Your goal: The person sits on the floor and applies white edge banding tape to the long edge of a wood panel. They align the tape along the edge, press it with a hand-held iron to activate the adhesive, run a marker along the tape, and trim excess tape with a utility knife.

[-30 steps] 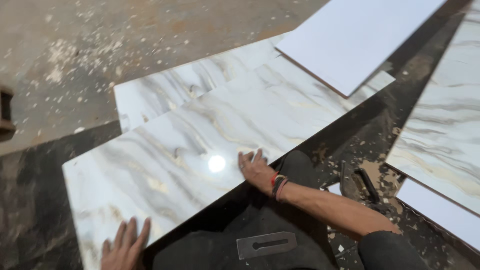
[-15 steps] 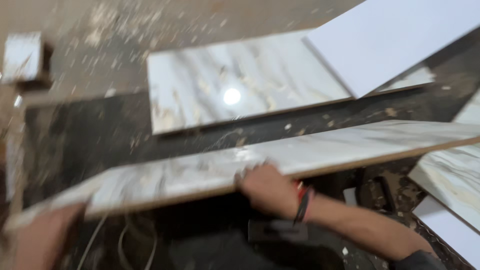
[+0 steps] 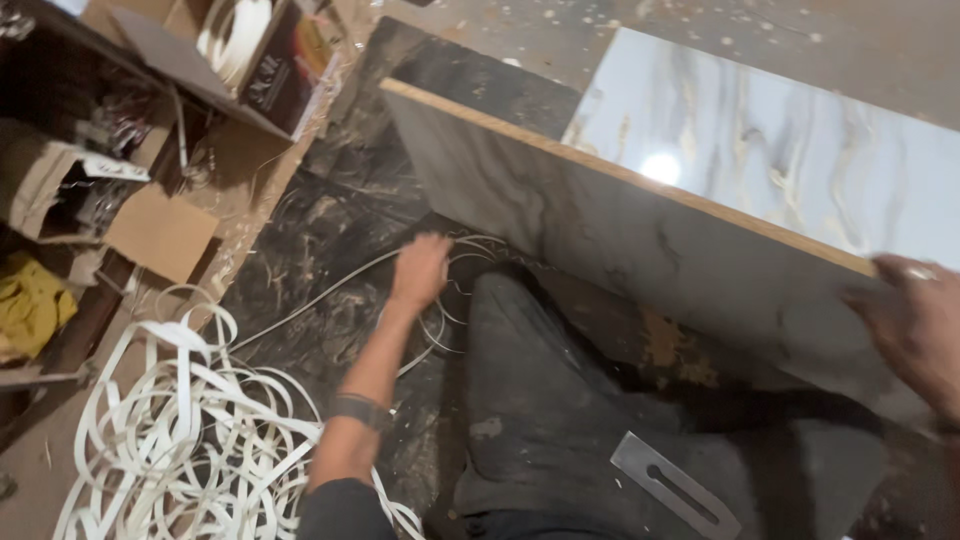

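Right grip [image 3: 915,325] clasps the tilted marble panel's [image 3: 640,240] top edge; left grip [image 3: 420,268] open.

White edging strips [image 3: 190,430] tangled at lower left, cardboard boxes [image 3: 150,225] above, yellow cloth [image 3: 30,300] w/ them, metal plane blade [image 3: 675,487] btm centre.

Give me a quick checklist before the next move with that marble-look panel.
1. Right hand grip on the tilted marble-look panel: ok, fingers over its top edge.
2. Left hand on the panel: not ok, it is down by loose white strips.
3. Panel's lower edge supported: cannot tell, hidden.
4. Floor by the left hand: not ok, strips tangled there.
5. Metal blade: ok, lies apart from both hands.
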`<state>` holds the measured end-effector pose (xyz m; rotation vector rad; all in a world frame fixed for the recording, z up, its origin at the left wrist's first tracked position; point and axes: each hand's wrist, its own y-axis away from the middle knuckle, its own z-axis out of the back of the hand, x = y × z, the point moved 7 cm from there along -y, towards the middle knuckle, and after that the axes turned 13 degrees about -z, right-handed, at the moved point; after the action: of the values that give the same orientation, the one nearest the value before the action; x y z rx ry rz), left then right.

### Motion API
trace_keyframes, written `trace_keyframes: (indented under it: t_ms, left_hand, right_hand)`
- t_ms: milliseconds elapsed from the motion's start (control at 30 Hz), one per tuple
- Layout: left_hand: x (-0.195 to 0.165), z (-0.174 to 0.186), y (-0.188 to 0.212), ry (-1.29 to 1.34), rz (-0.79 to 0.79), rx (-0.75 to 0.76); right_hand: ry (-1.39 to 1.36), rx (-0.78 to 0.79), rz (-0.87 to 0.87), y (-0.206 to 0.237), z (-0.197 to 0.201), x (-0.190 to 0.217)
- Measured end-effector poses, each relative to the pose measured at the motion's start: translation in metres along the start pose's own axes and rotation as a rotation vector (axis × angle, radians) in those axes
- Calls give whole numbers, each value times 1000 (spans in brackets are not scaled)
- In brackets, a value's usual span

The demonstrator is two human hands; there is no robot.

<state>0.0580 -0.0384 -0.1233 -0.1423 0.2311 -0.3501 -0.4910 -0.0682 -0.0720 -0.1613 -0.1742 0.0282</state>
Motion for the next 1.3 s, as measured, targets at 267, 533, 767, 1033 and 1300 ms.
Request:
trace_keyframes:
  t_ms: [267,533,767,1033,1300]
  left_hand:
    - [62,-29,46,-76,652,-84]
    - [121,-37,72,279,782,-146]
    - [144,136,99,1107,499,-810]
    - [-83,292,-31,759,-425,-430]
    - [-273,136,-139,868,-636,17]
  right_hand:
    - [-39,211,-284,41,-65,-56]
    - [9,215,-286,75,-63,-63]
    - [-35,125,-175,78,-39,-20]
    - [-225,-41,88,53,5,135]
    - [-507,-62,132,27,15,223]
